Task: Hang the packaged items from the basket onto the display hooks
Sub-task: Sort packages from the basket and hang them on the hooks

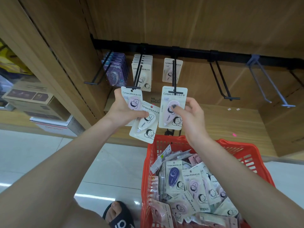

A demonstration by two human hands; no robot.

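From my head camera: my right hand (190,116) pinches a pink correction-tape pack (172,107), thumb on its front, its top edge at the tip of the third hook (175,79), toward twelve o'clock. At nine o'clock of it, my left hand (125,111) grips two packs fanned together, a pink one (132,99) and a white one (145,124), below the second hook (137,76). The red basket (243,152), at five o'clock, holds many more packs (192,186). Two bare hooks (222,81) stand toward two o'clock.
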